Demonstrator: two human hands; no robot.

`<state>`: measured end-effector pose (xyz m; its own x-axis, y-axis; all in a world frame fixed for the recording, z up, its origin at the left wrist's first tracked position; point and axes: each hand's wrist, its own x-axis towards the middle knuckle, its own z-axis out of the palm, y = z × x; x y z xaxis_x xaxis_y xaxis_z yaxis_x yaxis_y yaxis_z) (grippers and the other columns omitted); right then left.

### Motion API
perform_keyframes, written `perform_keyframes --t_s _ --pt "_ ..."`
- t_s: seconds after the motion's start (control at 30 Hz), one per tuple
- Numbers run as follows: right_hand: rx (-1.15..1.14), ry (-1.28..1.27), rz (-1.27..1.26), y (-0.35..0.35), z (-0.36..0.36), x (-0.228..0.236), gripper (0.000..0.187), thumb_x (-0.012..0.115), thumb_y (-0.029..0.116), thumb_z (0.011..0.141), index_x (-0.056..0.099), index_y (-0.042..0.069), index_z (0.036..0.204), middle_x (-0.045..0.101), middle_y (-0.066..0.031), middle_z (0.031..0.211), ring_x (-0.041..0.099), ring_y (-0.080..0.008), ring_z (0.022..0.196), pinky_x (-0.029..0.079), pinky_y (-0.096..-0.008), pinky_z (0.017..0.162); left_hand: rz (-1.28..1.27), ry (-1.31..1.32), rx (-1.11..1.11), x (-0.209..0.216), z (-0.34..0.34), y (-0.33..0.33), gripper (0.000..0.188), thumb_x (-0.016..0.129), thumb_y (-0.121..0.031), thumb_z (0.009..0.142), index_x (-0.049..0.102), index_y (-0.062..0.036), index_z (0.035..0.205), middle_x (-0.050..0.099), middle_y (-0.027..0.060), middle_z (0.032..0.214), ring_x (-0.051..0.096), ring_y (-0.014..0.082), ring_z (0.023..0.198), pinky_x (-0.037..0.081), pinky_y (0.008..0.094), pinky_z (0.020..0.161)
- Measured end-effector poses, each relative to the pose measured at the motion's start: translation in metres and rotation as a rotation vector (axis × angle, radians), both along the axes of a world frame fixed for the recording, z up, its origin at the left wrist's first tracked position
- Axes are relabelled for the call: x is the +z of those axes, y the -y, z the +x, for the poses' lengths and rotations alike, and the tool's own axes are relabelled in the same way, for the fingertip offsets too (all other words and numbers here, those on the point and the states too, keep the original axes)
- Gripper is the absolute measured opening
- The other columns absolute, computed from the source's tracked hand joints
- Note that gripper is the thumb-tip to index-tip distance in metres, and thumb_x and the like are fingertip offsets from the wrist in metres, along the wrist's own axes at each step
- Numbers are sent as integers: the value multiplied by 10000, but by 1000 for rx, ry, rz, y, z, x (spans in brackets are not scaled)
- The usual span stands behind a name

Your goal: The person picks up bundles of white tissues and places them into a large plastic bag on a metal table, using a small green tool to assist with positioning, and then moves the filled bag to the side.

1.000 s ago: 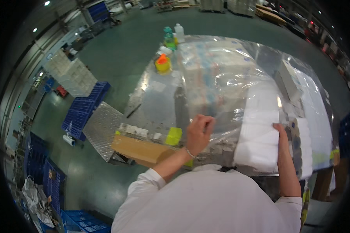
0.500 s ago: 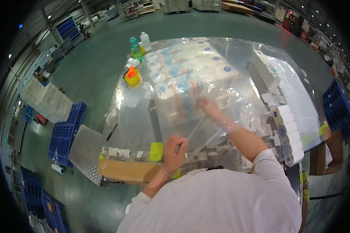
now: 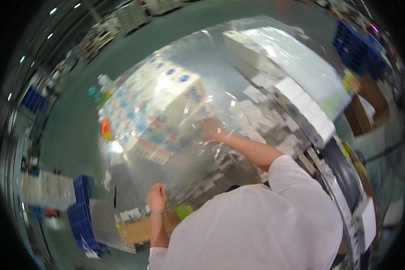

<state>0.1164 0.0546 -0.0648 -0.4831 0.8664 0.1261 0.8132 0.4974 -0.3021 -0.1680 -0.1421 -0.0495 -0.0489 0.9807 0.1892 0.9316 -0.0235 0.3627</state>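
Observation:
A large clear plastic bag (image 3: 191, 164) lies over and around several wrapped packs of tissue rolls (image 3: 141, 105), which have white wrappers with blue and pink print. My left hand (image 3: 156, 196) is closed at the bag's near edge, pinching the film. Further in and to the right, my right hand (image 3: 213, 130) is seen through the film beside the near right corner of the packs. Its fingers are smeared by motion, so whether they grip anything does not show.
On the right of the worktable lie a long white roll pack (image 3: 301, 110), a white box-shaped pack (image 3: 244, 48) and flat plastic film (image 3: 297, 56). Bottles (image 3: 105, 83) and an orange-topped container (image 3: 105, 128) stand at the left edge. Below is a cardboard strip (image 3: 141, 228).
The view has swung round to the right. The packs appear turned and further left, and the film spreads more over their near side. Both hands stay at the bag.

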Motion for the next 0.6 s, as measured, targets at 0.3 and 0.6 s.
perform_keyframes --t_s 0.3,0.6 --pt "-1161 -532 -71 140 388 -50 246 502 152 732 623 1 884 639 -114 748 612 -233 709 477 -329 652 -187 -272 83 -35 6 -37 171 563 -120 751 592 -84 916 606 108 796 575 305 785 455 383 681" --pt "-1183 68 -88 102 437 -14 631 464 555 776 486 66 1174 588 -171 999 561 -348 913 431 -449 781 -710 322 -729 18 235 -107 337 582 -188 813 520 -37 1107 579 138 1011 584 231 889 462 324 758"
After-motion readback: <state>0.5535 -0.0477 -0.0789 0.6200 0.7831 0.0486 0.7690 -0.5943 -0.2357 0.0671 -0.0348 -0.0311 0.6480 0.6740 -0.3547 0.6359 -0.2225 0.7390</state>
